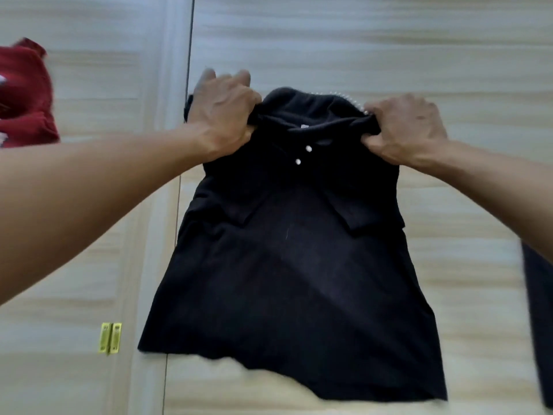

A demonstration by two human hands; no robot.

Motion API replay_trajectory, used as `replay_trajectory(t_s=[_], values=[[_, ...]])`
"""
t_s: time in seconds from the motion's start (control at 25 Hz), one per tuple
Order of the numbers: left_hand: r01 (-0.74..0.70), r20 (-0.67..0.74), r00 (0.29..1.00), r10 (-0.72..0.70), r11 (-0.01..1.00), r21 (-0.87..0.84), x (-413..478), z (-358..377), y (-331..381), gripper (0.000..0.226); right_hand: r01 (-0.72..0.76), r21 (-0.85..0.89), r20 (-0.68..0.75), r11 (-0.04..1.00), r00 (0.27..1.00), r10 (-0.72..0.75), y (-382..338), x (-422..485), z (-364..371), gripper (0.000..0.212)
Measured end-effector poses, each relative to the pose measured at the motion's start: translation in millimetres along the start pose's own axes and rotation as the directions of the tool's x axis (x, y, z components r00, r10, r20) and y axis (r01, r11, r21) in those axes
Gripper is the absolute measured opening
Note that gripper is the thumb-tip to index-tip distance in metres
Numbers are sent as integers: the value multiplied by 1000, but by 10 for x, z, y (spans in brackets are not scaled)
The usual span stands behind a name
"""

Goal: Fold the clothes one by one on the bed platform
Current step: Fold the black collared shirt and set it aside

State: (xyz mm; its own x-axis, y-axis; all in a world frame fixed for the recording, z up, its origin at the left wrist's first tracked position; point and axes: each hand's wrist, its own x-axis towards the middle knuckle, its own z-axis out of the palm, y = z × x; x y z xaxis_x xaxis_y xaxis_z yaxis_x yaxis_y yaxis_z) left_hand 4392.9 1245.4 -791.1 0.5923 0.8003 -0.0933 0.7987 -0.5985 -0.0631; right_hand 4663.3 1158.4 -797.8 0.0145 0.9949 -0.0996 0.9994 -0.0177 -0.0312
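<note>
- The bed platform is a pale, wood-grained surface that fills the whole view; nothing of the room beyond it shows.
- A thin dark gap between panels runs from 12 o'clock down behind the shirt, and reappears below its hem near 7 o'clock.
- A brass hinge lies flat on the platform at about 8 o'clock, just left of that gap.
- The black shirt lies front-up in the middle of the platform, collar toward 12 o'clock and hem toward 6 o'clock. Both short sleeves are turned inward over the chest.
- Two white buttons sit below the collar, and a row of small pale beads edges its far side.
- The left hand has its fingers curled round bunched cloth at the shirt's shoulder, at 11 o'clock.
- The right hand clutches the opposite shoulder the same way, at 1 o'clock.
- A red garment lies at the 10 o'clock edge, well apart from the shirt.
- A dark piece of cloth shows, blurred, at the 4 o'clock edge.
</note>
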Motion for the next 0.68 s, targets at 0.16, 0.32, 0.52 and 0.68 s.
replay_trajectory(t_s=[0.16, 0.32, 0.52, 0.68], values=[[-185, -251, 953, 170, 982, -35, -778, -431, -34, 31, 35, 99, -166, 994, 986, -18, -69, -862, -491, 22], [-426, -86, 903, 420, 902, -68, -1843, -217, 211, 35, 76, 86, 86, 993, 993, -84, -430, -1985, -379, 33], [-344, -16, 934, 358, 884, -317, -2555, 199, 443, 27, -48, 160, 368, 986, 930, -14, -855, -2870, 228, 61], [-81, 59, 993, 103, 950, -302, -2436, 604, 788, 58, -118, 304, 148, 945, 986, 76, -1084, -2664, 583, 67]])
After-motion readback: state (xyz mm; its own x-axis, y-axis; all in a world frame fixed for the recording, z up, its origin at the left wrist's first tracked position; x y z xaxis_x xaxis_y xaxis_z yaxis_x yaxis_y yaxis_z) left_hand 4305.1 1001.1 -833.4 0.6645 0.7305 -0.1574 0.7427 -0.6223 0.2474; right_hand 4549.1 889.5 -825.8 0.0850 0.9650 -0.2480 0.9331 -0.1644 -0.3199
